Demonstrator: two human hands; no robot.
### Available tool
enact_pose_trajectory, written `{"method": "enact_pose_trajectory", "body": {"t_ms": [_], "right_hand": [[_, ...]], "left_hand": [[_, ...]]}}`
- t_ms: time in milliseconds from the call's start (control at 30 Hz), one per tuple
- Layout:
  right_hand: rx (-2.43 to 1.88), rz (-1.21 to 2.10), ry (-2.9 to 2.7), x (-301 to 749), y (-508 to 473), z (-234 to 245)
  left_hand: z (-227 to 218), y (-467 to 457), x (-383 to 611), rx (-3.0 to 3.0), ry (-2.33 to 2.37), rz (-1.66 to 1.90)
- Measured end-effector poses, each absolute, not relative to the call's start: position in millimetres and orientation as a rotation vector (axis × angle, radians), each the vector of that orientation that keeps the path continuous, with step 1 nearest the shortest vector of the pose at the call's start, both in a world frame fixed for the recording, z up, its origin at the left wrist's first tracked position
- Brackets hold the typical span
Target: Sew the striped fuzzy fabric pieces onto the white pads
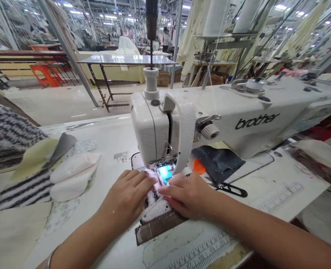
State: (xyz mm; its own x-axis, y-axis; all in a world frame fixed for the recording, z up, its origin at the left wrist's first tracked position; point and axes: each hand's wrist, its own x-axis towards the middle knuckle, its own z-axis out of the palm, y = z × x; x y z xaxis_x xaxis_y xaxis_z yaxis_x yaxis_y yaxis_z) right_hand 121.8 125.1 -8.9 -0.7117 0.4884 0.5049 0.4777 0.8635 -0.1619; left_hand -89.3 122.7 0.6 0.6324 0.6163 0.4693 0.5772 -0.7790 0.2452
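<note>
My left hand (127, 196) lies flat on a small fuzzy white-and-dark fabric piece (154, 201), fingers stretched toward the needle of a white Brother sewing machine (210, 123). My right hand (186, 194) rests flat on the same piece from the right, fingertips close to the presser foot, where a blue light (165, 173) glows. Both hands press the fabric down on the machine bed, and neither is closed around it.
Striped fuzzy fabric (11, 149) and pale cut pieces (72, 175) are piled at the left of the table (109, 145). Black snips (229, 188), an orange tool (199, 167) and dark cloth (218, 160) lie right of the needle. Thread cones stand behind. A person stands far back.
</note>
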Motion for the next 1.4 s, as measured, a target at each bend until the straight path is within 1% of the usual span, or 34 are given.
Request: {"method": "enact_pose_trajectory", "body": {"t_ms": [133,333,533,633,767,833,1000,1200,1400], "right_hand": [[-0.719,-0.024,-2.572,116,125,-12],[-0.729,0.053,-2.695,114,125,-14],[-0.841,0.121,-2.658,113,125,-14],[-0.881,0.124,-2.628,112,124,-13],[-0.902,0.113,-2.622,111,124,-11],[-0.93,0.092,-2.603,110,125,-12],[-0.921,0.047,-2.562,113,125,-15],[-0.856,0.051,-2.507,116,123,-15],[-0.87,0.028,-2.502,116,124,-14]], "left_hand": [[0,125,-89,2.73,1.034,0.914],[-11,126,-92,2.805,0.947,0.738],[-13,128,-92,2.793,1.004,0.714],[-4,132,-94,2.767,1.05,0.572],[4,141,-100,2.804,0.84,0.353],[3,143,-101,2.821,0.799,0.381],[-3,138,-99,2.846,0.954,0.521],[-7,135,-94,2.895,0.813,0.62],[-10,127,-86,2.85,1.07,0.668]]}}
